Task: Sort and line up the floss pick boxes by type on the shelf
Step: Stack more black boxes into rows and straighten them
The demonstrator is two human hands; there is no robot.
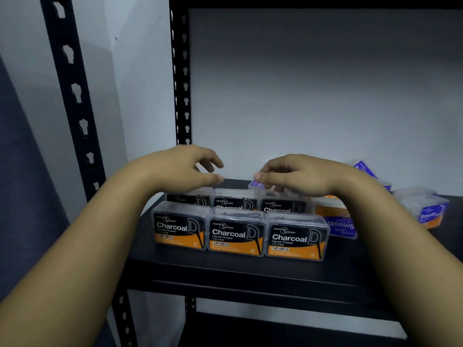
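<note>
Several black-and-orange Charcoal floss boxes stand in two rows on the black shelf point(225, 269); the front row point(236, 234) holds three, and a back row point(235, 202) stands behind it. Purple Smooth boxes lie scattered to the right: one upside down point(342, 227), one tilted point(431, 214), one at the back point(365, 169). Another purple box point(256, 183) lies behind the back row. My left hand point(183, 169) hovers over the back row's left end, fingers loosely curled, holding nothing. My right hand point(298, 175) hangs over the back row's right end, fingertips by that purple box; contact is unclear.
A black perforated upright point(181, 78) rises at the shelf's back left, another post point(72, 91) stands nearer on the left. A white wall backs the shelf. A lower shelf point(275, 329) lies below.
</note>
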